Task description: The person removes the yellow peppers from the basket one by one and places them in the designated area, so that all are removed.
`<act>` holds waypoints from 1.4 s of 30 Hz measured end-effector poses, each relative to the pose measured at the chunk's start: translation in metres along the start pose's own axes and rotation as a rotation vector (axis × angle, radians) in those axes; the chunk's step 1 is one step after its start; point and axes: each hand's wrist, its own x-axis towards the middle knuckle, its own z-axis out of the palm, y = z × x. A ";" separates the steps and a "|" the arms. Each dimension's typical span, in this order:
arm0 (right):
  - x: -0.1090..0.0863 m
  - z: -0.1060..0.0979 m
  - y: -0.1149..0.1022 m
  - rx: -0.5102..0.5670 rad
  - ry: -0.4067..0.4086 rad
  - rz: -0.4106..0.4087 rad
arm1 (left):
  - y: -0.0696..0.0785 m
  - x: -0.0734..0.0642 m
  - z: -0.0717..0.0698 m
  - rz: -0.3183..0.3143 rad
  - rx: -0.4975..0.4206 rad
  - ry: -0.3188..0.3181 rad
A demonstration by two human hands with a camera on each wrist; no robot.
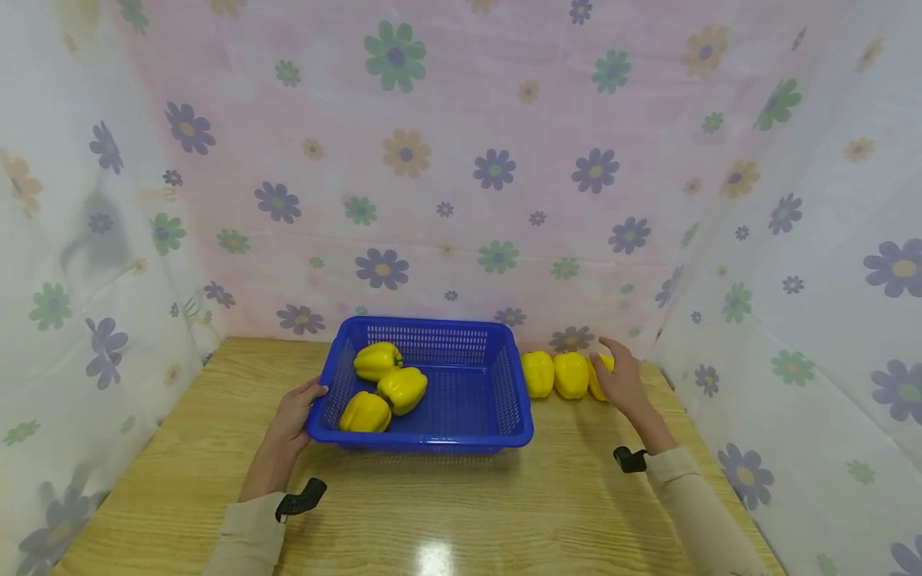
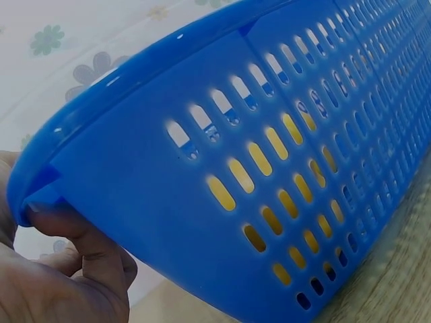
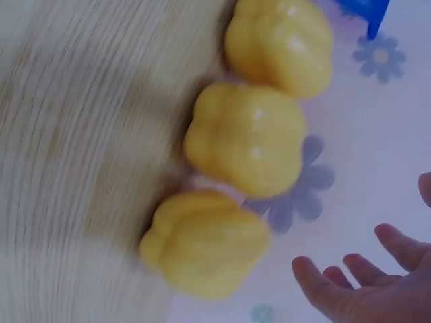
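Note:
My left hand [image 1: 294, 416] grips the left rim of a blue perforated plastic basket [image 1: 432, 439]. In the left wrist view its fingers [image 2: 74, 229] curl under the basket's rim. Three yellow bell peppers lie inside: one at the back [image 1: 378, 362], one in the middle [image 1: 402, 390] and one at the front left [image 1: 365, 413]. Right of the basket stand three more in a row: a near one [image 1: 538, 374], a middle one [image 1: 571, 376] and an end one [image 3: 205, 245]. My right hand [image 1: 621, 378] is beside the end pepper with fingers spread, holding nothing.
Everything is on a wood-grain table [image 1: 461, 512]. A flower-printed cloth [image 1: 446, 160] hangs behind the table and along both sides. The pepper row sits close to the back cloth. Black wrist mounts [image 1: 301, 500] show on both forearms.

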 end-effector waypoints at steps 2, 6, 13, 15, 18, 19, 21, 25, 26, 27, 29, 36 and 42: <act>-0.003 0.003 -0.014 0.073 -0.003 -0.032 | 0.000 0.000 0.000 -0.001 0.005 -0.003; -0.012 0.010 -0.046 0.228 -0.033 -0.113 | 0.000 0.001 0.000 0.001 0.005 -0.001; -0.027 0.024 -0.106 0.354 -0.107 -0.271 | 0.000 0.003 -0.001 -0.012 0.006 0.002; -0.032 0.029 -0.119 0.383 -0.155 -0.309 | 0.000 0.003 0.000 -0.012 0.011 -0.003; -0.034 0.038 -0.134 0.398 -0.238 -0.376 | 0.000 0.003 -0.001 -0.004 0.012 -0.012; -0.034 0.041 -0.139 0.393 -0.262 -0.399 | 0.001 0.003 -0.001 0.000 0.012 -0.013; -0.032 0.047 -0.147 0.370 -0.298 -0.436 | 0.001 0.002 -0.002 0.008 0.011 -0.012; -0.026 0.058 -0.159 0.318 -0.333 -0.493 | 0.001 0.002 -0.003 0.003 0.022 -0.023; -0.025 0.060 -0.161 0.306 -0.339 -0.501 | 0.001 0.002 -0.003 -0.002 0.025 -0.025; -0.024 0.063 -0.163 0.294 -0.344 -0.503 | 0.001 0.003 -0.003 -0.007 0.027 -0.025; -0.022 0.068 -0.167 0.277 -0.354 -0.503 | 0.000 0.003 -0.003 -0.016 0.030 -0.024; -0.010 0.083 -0.173 0.235 -0.346 -0.498 | -0.001 0.003 -0.003 -0.012 0.045 -0.021; 0.003 0.093 -0.180 0.279 -0.342 -0.480 | -0.001 0.003 -0.001 -0.008 0.037 -0.015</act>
